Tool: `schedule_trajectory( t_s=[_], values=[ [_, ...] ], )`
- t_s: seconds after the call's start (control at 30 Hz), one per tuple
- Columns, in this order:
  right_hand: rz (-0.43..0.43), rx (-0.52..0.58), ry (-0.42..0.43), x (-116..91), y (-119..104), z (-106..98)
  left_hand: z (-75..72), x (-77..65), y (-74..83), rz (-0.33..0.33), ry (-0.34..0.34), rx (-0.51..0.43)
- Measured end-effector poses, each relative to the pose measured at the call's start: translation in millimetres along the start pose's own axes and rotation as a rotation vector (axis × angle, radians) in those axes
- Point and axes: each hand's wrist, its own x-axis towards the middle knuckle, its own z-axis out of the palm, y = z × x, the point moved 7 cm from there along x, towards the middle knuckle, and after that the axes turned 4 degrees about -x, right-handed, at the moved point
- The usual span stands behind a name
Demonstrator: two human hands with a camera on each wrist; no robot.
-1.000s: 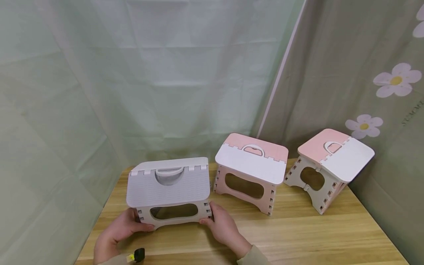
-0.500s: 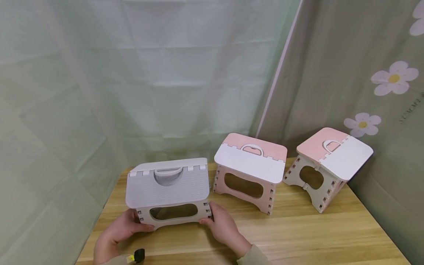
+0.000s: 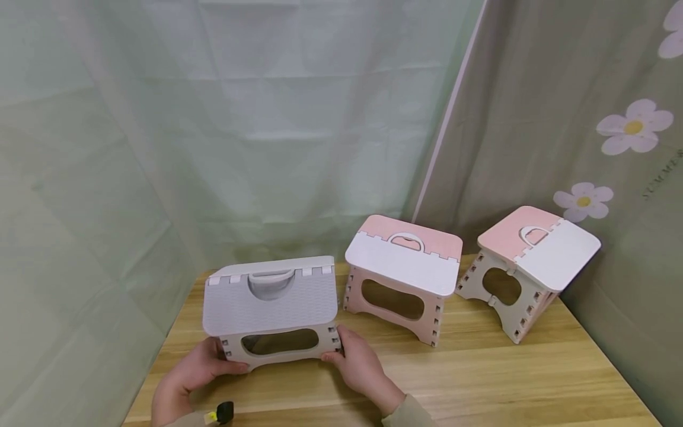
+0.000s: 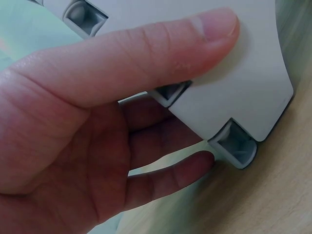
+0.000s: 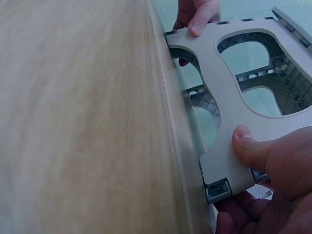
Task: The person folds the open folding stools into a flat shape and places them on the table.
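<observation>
Stillness is all I get over the last second: left hand (image 3: pixel 200 363) and right hand (image 3: pixel 360 363) grip the grey stool (image 3: pixel 272 314) at its lower ends, upright on the left of the worktop (image 3: pixel 512 379), so I judge it steadied rather than moving.

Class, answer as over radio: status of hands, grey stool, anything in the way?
Left hand and right hand grip grey stool by its legs. Seat up; fully opened or not, unclear. Two pink stools to its right, seemingly not blocking.
</observation>
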Motion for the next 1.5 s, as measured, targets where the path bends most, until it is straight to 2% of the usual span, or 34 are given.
schedule_trajectory(
  t_s=[0.27,0.67,1.17,1.5],
  values=[
    [-0.001,0.002,0.001,-0.9,0.2,1.3,0.5,-0.4,-3.4,-0.007,0.003,0.029],
    [-0.005,-0.019,0.006,-0.5,0.1,0.9,2.8,2.5,-2.7,0.025,-0.021,0.005],
    [0.013,-0.004,0.005,-0.9,4.3,2.5,6.3,5.8,-1.2,0.034,-0.046,0.003],
    [-0.008,-0.009,0.002,0.0,2.9,2.7,5.5,6.3,-5.3,0.038,-0.041,-0.017]
  ],
)
